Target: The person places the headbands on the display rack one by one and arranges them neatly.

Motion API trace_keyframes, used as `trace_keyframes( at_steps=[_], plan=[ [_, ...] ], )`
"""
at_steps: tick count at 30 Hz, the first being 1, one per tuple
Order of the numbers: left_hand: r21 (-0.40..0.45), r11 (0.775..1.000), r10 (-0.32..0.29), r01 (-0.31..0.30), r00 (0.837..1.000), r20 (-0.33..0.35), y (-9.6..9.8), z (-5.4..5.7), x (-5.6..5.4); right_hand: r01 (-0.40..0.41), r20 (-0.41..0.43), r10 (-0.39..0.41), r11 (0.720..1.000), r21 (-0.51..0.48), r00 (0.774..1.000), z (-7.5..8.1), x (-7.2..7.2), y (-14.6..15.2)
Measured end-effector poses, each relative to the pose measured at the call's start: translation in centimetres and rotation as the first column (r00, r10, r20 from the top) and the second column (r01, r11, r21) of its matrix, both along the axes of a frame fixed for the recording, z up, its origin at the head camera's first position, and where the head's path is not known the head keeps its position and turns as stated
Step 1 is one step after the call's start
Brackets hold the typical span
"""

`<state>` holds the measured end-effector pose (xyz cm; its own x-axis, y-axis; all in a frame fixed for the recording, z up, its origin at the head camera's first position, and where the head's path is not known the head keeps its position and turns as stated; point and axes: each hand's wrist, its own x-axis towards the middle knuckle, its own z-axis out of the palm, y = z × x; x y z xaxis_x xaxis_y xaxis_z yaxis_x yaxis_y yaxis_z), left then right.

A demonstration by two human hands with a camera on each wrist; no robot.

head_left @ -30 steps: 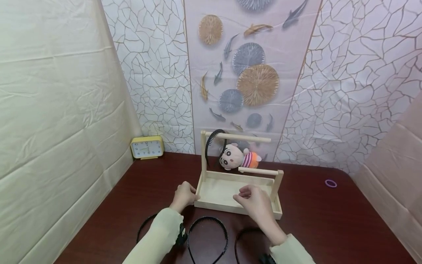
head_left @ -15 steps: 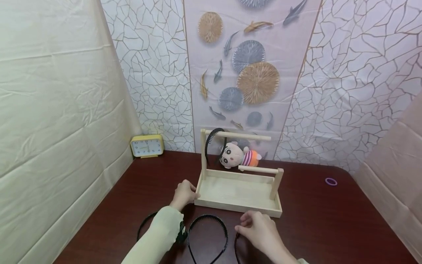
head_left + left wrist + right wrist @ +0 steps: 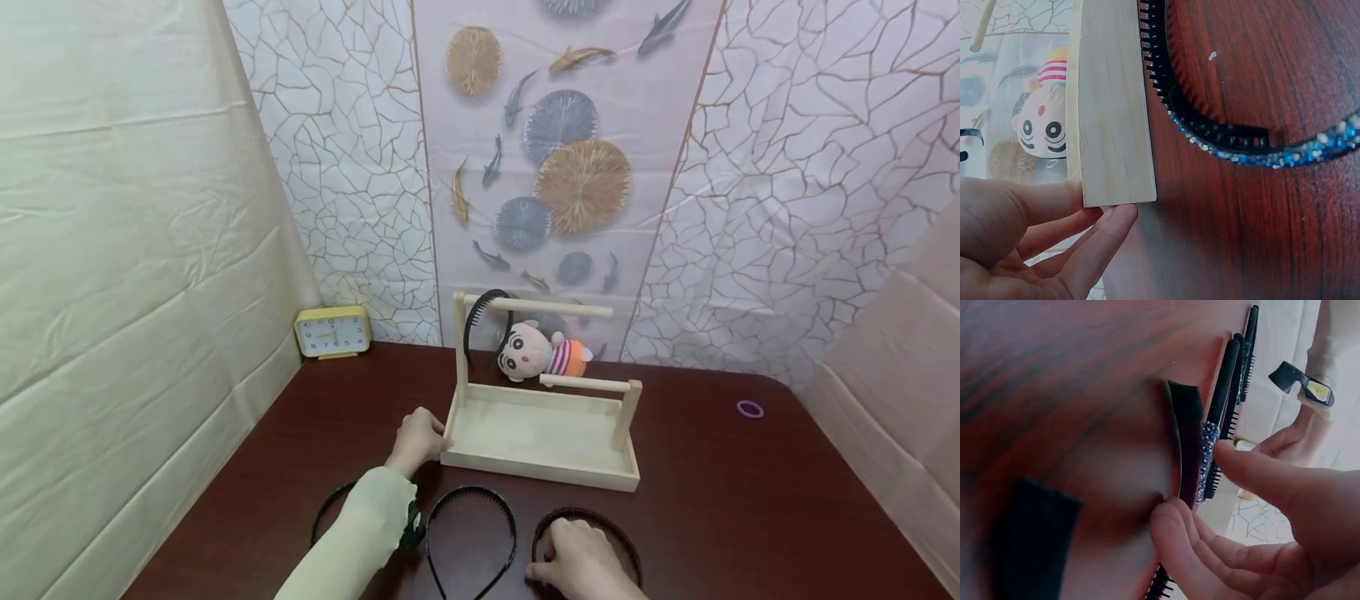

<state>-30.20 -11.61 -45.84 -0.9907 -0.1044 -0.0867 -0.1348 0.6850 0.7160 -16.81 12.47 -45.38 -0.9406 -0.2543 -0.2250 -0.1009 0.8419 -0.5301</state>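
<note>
My left hand (image 3: 417, 442) grips the near-left corner of a pale wooden tray stand (image 3: 536, 472), with the thumb on one side of the wall and fingers under its end in the left wrist view. Near the table's front, my right hand (image 3: 585, 560) reaches over a dark toothed headband (image 3: 626, 546). In the right wrist view its fingers are at that headband (image 3: 1186, 437), partly covering it, with the thumb held apart across from them. A headband with blue and silver glitter (image 3: 1260, 156) lies in the middle. Another headband (image 3: 487, 307) hangs on the stand's upper bar.
A further headband (image 3: 324, 512) lies partly hidden beneath my left sleeve. Behind the stand lies a plush doll (image 3: 528, 352). A yellow clock (image 3: 332, 332) stands at the back left, and a purple ring (image 3: 750, 409) lies far right.
My right hand has come back from above the tray, down and toward me, to the right-hand headband. The left hand has stayed on the tray corner.
</note>
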Motion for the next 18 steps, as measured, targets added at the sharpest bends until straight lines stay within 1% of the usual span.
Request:
trace_keyframes(
  at_steps=[6, 9, 11, 13, 15, 18],
  plan=[
    [0.020, 1.000, 0.004, -0.004, 1.000, 0.012, 0.0, 0.0, 0.1, -0.010, -0.085, 0.021, 0.992, 0.125, 0.996, -0.5, 0.2, -0.8],
    [0.028, 1.000, -0.001, 0.000, 1.000, 0.013, 0.0, 0.0, 0.2, -0.006, -0.100, 0.019, 0.992, 0.123, 0.995, -0.6, 0.2, -0.8],
    [0.028, 1.000, -0.004, 0.004, 1.000, 0.014, 0.0, 0.0, 0.2, -0.011, -0.096, 0.021, 0.994, 0.110, 0.995, -0.6, 0.3, -0.7],
    [0.027, 1.000, -0.008, 0.008, 1.000, 0.010, -0.1, -0.2, 0.2, -0.010, -0.074, 0.017, 0.995, 0.095, 0.997, -0.6, 0.4, -0.5],
    [0.025, 1.000, -0.008, 0.008, 1.000, 0.004, -0.1, -0.3, 0.2, 0.005, -0.063, 0.001, 0.995, 0.098, 0.998, -0.8, 0.5, -0.2],
    [0.017, 1.000, -0.013, 0.013, 1.000, -0.011, -0.1, -0.4, 0.2, 0.050, -0.036, -0.047, 0.992, 0.114, 0.998, -0.6, 0.7, 0.4]
  ],
)
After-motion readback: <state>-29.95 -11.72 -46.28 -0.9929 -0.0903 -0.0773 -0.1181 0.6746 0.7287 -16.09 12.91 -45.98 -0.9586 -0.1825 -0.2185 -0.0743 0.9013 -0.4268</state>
